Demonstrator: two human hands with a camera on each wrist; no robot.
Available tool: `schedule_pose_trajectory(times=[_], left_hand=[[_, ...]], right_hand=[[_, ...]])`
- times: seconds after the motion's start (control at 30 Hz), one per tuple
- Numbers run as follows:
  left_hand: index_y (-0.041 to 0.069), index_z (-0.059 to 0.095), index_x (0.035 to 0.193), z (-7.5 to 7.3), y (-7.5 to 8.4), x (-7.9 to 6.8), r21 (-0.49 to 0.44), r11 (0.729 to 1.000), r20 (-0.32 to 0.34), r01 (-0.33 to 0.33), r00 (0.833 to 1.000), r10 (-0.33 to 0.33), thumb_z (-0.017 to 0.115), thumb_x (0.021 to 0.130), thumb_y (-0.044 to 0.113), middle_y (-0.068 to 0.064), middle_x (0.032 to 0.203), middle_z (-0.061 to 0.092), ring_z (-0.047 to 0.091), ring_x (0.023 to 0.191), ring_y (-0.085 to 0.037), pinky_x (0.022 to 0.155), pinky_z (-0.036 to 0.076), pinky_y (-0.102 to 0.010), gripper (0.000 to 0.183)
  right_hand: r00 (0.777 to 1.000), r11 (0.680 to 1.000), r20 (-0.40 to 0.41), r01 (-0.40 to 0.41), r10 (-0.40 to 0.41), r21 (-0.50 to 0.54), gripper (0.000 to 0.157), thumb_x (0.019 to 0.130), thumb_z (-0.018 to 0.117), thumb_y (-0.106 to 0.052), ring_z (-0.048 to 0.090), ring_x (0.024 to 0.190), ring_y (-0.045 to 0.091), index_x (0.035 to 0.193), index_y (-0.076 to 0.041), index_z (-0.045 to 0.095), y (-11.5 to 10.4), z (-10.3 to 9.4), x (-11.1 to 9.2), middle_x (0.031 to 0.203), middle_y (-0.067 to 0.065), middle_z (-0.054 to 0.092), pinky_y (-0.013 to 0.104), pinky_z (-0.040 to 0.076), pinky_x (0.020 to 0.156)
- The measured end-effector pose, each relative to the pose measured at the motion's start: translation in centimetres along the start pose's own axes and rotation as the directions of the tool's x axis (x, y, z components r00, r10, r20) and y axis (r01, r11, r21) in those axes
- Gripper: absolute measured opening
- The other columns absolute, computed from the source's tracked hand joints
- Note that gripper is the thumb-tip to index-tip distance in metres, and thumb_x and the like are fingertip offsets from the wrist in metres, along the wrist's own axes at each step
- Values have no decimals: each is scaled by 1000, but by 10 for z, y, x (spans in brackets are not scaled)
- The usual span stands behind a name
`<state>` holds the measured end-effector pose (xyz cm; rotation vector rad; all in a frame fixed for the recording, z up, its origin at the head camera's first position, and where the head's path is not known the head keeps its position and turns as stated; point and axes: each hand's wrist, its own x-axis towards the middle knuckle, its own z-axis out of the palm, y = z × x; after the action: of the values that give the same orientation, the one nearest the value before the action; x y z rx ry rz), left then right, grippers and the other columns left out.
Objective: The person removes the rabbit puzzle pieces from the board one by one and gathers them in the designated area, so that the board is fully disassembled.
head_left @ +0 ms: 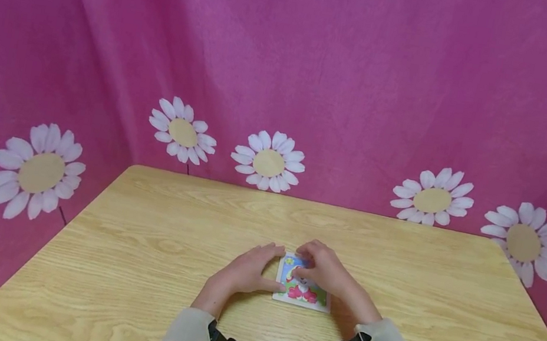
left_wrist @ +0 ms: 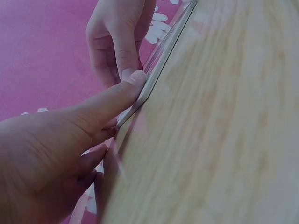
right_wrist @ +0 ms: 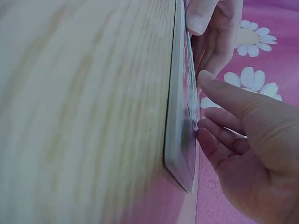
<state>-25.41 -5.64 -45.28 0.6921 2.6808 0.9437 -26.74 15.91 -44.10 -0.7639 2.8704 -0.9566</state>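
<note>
Table (head_left: 129,267): picture board (head_left: 304,296) touching left grip (head_left: 245,270), under right grip (head_left: 326,268).

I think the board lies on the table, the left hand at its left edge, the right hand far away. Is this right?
Not quite: the head view shows the right hand over the board, not far away. The rest is right.

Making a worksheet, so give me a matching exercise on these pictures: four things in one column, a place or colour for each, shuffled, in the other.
Column one:
1. Left hand
2. Right hand
3. Picture board
4. Backdrop

Column two:
A. Purplish pink with white flowers
B. Over the board's upper right part
C. White-edged, printed in several colours
D. At the board's left edge

Pairs: 1-D, 2-B, 3-C, 4-A
</note>
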Motion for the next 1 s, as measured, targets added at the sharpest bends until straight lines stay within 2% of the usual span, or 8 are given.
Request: schedule_pose_trajectory(times=[0.17,0.43,0.57,0.87,1.0], left_hand=[[19,44,147,0,1,0,8,1000,9,9,1000,-9,75,82,47,-5,158,38,29,149,-30,121,28,-53,77],[19,44,147,1,1,1,16,1000,13,9,1000,-9,74,83,49,-6,159,35,29,149,-31,121,29,-53,77],[19,44,148,1,0,2,18,1000,11,7,1000,-8,74,83,50,-6,160,35,29,150,-31,121,28,-53,77],[19,46,146,1,-2,1,8,1000,-10,4,1000,-4,76,82,48,-7,159,36,29,149,-33,120,29,-55,77],[18,46,146,3,-3,2,0,1000,-11,8,1000,-8,76,81,47,-8,158,36,30,148,-33,120,30,-55,77]], right_hand=[[1000,999,20,1,0,-35,33,82,79,-18,57,89,15,108,-1,67,0,1,2,100,8,62,28,53,80],[998,999,56,-30,29,28,27,84,76,-12,50,80,13,105,0,64,-1,0,5,91,8,58,17,43,67],[998,1000,52,-20,19,21,25,84,76,-10,48,77,13,102,2,64,-4,0,6,88,9,57,16,41,65],[997,999,62,-52,51,15,22,84,76,-11,49,77,13,99,2,65,-8,2,14,88,9,59,19,42,67],[991,995,95,-94,90,31,22,84,76,-9,50,78,15,98,2,63,-8,2,17,88,9,58,23,44,69]])
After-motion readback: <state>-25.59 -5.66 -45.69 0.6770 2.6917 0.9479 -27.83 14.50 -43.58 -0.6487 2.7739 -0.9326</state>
